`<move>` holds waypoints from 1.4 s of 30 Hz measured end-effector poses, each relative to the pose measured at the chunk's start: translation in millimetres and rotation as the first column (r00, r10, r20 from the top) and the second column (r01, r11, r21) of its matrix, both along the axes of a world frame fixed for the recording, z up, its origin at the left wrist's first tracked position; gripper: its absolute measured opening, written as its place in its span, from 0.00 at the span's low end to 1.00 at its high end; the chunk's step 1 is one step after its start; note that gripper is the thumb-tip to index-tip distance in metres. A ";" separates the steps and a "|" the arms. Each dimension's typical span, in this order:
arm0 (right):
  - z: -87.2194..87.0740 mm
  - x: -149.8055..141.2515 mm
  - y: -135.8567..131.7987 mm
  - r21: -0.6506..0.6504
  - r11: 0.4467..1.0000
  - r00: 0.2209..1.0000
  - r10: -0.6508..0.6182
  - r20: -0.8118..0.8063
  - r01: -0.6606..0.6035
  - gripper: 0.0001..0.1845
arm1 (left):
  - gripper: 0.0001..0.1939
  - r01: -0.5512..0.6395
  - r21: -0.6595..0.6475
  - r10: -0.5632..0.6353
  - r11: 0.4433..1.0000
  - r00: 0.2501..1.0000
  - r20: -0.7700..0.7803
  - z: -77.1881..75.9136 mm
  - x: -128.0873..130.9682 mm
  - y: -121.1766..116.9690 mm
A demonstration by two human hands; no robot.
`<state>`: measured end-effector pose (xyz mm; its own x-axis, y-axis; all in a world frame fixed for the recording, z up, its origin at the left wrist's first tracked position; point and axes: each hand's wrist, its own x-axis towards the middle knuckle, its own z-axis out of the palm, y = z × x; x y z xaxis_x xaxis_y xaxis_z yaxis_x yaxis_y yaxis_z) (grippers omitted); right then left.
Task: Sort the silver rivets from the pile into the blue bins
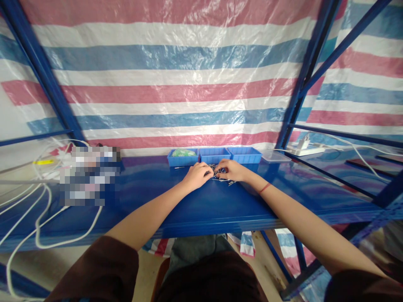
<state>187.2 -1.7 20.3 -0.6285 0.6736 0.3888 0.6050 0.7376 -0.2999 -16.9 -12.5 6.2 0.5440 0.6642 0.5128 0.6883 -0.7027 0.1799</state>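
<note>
Both my hands rest on a glossy blue shelf (204, 205), close together over a small pile of thin dark metal parts (220, 176). My left hand (197, 175) is curled, fingertips on the pile's left side. My right hand (232, 169) is curled too, fingers pressed into the pile's top; a red band circles that wrist. What each hand pinches is too small to make out. Just behind the hands stand three blue plastic trays (214, 155) in a row; the left tray (182, 157) holds something green.
A clear plastic lid (275, 157) lies right of the trays. White cables (47, 218) loop over the shelf's left part beside a blurred patch. A white power strip (307, 149) sits on the right-hand shelf. Blue uprights frame a striped tarp behind.
</note>
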 end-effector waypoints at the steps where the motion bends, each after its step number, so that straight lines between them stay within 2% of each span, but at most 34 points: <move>1: 0.2 -1.7 -0.9 0.017 1.000 1.000 0.006 -0.020 -0.006 0.14 | 0.09 -0.010 0.009 0.010 1.000 0.999 0.039 0.8 0.1 0.1; 3: 0.5 -5.2 -2.4 0.024 0.999 0.997 0.024 -0.070 -0.022 0.14 | 0.09 -0.014 0.021 0.011 1.000 0.992 0.125 3.9 0.9 -1.0; 7: 0.7 -12.7 -6.4 0.007 0.999 0.985 0.047 -0.167 -0.047 0.15 | 0.08 0.073 0.053 -0.085 0.996 0.956 0.279 12.3 4.0 -6.1; 11: 1.7 -16.7 -9.4 0.028 0.999 0.969 0.032 -0.244 -0.026 0.16 | 0.05 0.131 0.069 -0.147 0.989 0.922 0.357 15.9 7.1 -9.7; 26: 2.8 -18.8 -12.6 0.046 0.999 0.950 0.001 -0.311 0.014 0.10 | 0.04 0.184 0.129 -0.219 0.974 0.905 0.365 16.8 7.4 -12.3; 31: 0.1 -17.3 -9.7 0.013 1.000 0.949 -0.006 -0.315 0.010 0.11 | 0.03 0.157 0.139 -0.199 0.978 0.898 0.391 15.9 7.7 -11.8; 36: 2.6 -17.9 -10.5 0.000 1.000 0.909 -0.002 -0.416 0.003 0.12 | 0.04 0.110 0.150 -0.165 0.983 0.887 0.432 15.3 6.5 -9.7; 42: 8.0 -20.6 -14.6 0.047 0.996 0.859 -0.042 -0.510 0.077 0.10 | 0.04 0.059 0.143 -0.117 0.988 0.887 0.447 12.5 3.9 -4.0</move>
<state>166.6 -16.4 28.3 -0.2920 0.6666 0.6859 0.4246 0.7329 -0.5316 -12.9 -16.5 18.7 0.2860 0.5408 0.7911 0.4866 -0.7932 0.3663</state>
